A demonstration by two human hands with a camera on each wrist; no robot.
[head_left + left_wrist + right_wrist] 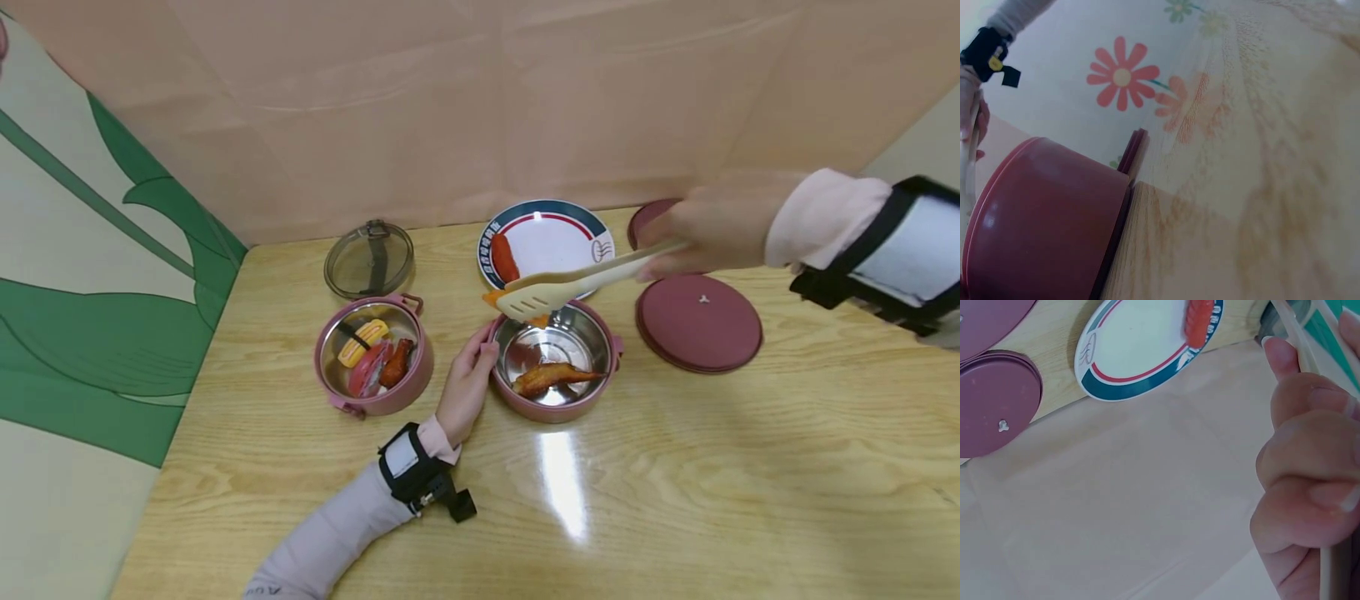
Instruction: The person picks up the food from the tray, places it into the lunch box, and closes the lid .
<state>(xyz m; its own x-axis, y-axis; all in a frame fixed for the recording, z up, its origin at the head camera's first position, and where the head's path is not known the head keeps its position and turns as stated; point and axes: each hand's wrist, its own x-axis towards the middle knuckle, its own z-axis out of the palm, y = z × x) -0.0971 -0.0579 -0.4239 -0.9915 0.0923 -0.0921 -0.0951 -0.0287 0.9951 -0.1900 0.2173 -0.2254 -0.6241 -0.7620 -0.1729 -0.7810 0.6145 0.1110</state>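
Note:
My right hand (701, 229) grips cream-coloured tongs (577, 277), whose slotted tips hang over the right pink lunch pot (551, 412). An orange piece of food (492, 298) shows between the tips, partly hidden by them. In that pot's steel inside lies a browned chicken wing (551, 379). My left hand (465, 387) holds the pot at its left side, thumb by the rim. In the right wrist view, curled fingers (1304, 462) wrap the tong handles. The pot's outer wall (1054, 219) fills the lower left of the left wrist view.
Behind the pot is a blue-rimmed plate (558, 229) with a red sausage-like piece (504, 257). A second pink pot (390, 402) with several foods stands left, a clear lid (360, 265) behind it. Dark red lids (697, 325) lie to the right, near a covered wall (450, 125).

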